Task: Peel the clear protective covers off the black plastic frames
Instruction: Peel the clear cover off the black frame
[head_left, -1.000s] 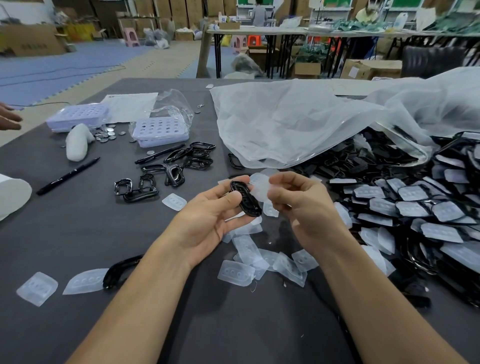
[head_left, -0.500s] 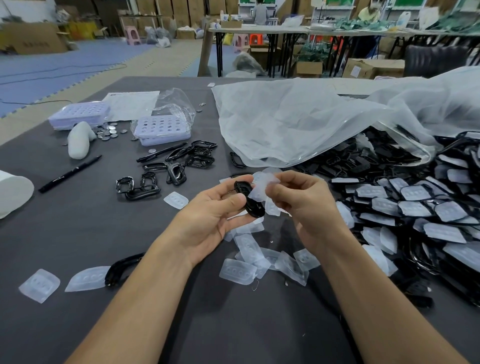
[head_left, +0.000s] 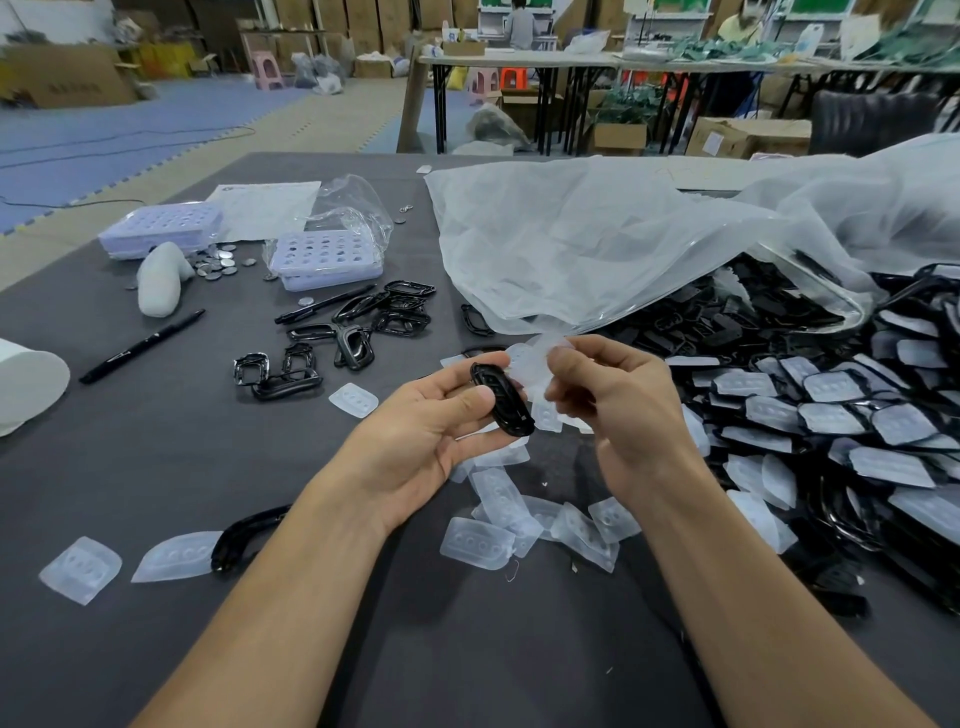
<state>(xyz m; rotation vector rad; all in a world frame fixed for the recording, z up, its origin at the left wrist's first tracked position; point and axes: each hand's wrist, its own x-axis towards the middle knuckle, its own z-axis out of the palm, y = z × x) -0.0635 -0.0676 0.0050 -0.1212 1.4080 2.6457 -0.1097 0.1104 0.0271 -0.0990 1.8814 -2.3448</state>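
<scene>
Grey cloth covers the bench (head_left: 156, 467), where bare glossy black plastic frames (head_left: 353, 332) lie at left, apparently the finished lot. Mid-bench, the left grip (head_left: 415, 431) clasps one black oval plastic frame (head_left: 501, 400) between thumb and fingers, likely to steady it; its long axis slants from far-left to near-right. Beside it the clear moulded plastic cover (head_left: 535, 358) is pinched by the right grip (head_left: 618, 410), seemingly for pulling away; covered frames (head_left: 831, 415) heap rightward.

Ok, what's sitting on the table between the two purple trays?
Small silver discs lie scattered between the left purple tray and the right purple tray, seen in the head view; a white paper sheet lies just behind the gap.
</scene>
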